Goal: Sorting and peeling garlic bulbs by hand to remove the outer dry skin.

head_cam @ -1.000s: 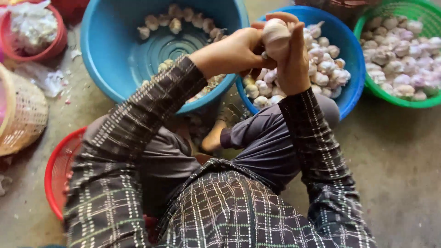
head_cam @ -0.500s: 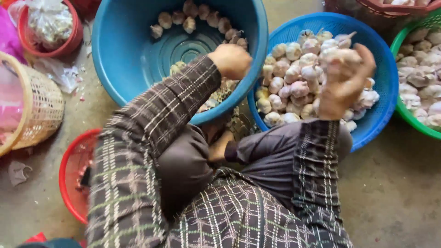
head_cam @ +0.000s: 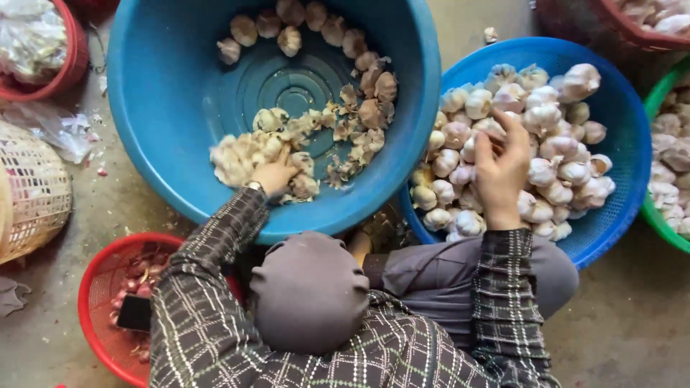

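Garlic bulbs (head_cam: 546,144) crowd the blue basket (head_cam: 618,108) under the spread right hand (head_cam: 503,172); left hand (head_cam: 273,176) grips cloves (head_cam: 237,154).

Red mesh basket (head_cam: 100,287) at lower left with reddish skins and a dark flat object (head_cam: 134,313), woven cane basket (head_cam: 36,190) at left edge, green basket (head_cam: 665,108) at right — whole garlic inside, red basket (head_cam: 43,50) top left — pale husks.

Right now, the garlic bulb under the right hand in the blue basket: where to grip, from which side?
Grip the garlic bulb across its rounded body, coming from above. It lies on top of the heap in the blue basket, neighbours crowding its sides. The right hand already reaches down onto it.
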